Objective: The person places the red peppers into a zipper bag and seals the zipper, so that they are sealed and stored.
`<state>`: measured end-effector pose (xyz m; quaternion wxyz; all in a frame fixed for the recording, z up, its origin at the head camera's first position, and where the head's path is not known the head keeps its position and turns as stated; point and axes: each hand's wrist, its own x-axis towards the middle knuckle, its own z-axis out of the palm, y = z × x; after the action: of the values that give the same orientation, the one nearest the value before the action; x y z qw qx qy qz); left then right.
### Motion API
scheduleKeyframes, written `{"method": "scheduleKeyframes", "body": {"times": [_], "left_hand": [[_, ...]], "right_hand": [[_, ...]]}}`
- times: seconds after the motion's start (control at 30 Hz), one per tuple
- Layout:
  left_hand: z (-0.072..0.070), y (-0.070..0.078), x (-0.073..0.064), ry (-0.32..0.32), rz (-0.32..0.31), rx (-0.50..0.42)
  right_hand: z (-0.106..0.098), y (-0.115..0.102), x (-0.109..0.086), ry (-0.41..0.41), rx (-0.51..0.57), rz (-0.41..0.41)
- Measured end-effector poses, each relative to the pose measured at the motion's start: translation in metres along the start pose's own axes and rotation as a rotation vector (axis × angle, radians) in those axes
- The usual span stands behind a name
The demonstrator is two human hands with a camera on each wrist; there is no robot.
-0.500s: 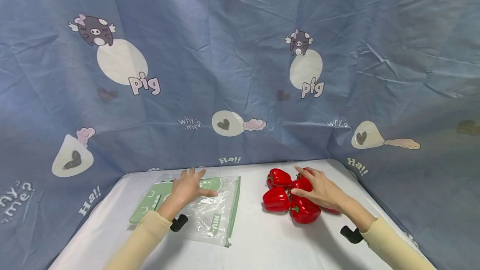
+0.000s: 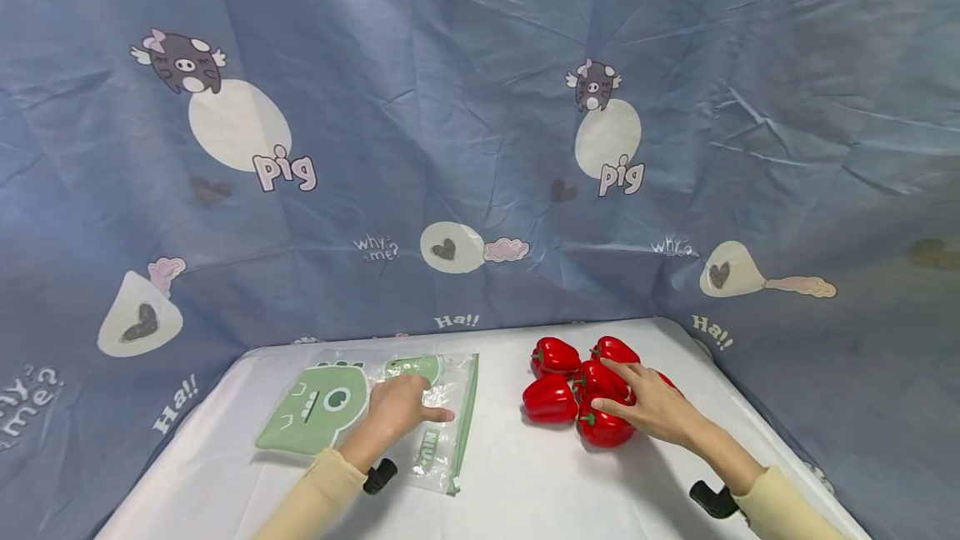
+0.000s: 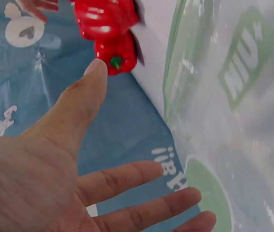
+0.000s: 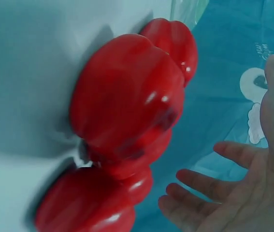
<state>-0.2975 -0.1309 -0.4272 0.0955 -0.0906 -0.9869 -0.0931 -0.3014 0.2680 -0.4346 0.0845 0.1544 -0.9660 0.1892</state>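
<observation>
We hold our left hand over the clear, green-printed bag, thumb and fingers spread wide; we cannot tell whether a fingertip touches the plastic. Our right hand, also wide, is just above the clustered red peppers, its fingers apart from them. Bag and peppers lie on the white counter, the peppers to the bag's right.

The tabletop is bright, with soft shadows toward its near edge. The red peppers shine. The right wrist view looks bluish and dimmer.
</observation>
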Motion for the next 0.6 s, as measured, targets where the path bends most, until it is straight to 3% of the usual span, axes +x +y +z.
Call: {"method": "scheduleKeyframes", "body": {"times": [0.1,0.3,0.6], "left_hand": [[0.009,0.007,0.0,0.016,0.021,-0.005],[0.025,0.02,-0.005,-0.026,0.033,-0.036],[0.051,0.031,-0.009,-0.076,0.004,-0.031]], "right_hand": [[0.002,0.003,-0.004,-0.004,0.003,0.017],[0.006,0.008,-0.011,-0.016,0.048,0.053],[0.013,0.016,-0.019,-0.017,0.11,0.056]]}}
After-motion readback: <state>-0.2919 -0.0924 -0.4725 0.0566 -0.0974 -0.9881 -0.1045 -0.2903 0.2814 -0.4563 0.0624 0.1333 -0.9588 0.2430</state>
